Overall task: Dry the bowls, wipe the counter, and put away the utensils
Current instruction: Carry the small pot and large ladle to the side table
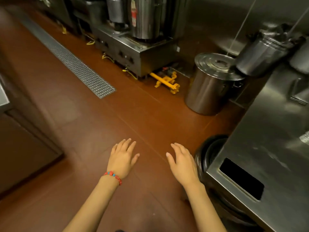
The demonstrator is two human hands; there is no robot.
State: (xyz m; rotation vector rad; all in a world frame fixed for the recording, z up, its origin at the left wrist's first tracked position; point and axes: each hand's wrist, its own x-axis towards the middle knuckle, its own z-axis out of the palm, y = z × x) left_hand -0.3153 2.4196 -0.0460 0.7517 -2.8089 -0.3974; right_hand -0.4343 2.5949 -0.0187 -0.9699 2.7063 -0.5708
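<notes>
Both hands out, palms down, above the floor.
Left hand (123,157) and right hand (182,162): fingers straight, each grip loose, holding nothing.

A stainless steel counter (260,131) fills the right side of the kitchen, its brushed top dull and streaked with reflections. A dark rectangular slot (241,179) is cut into the top near its front corner. Against the counter's lower front edge sits a stack of dark round bowls (209,151), tilted on edge and half hidden by the steel. No utensils can be made out clearly.
</notes>
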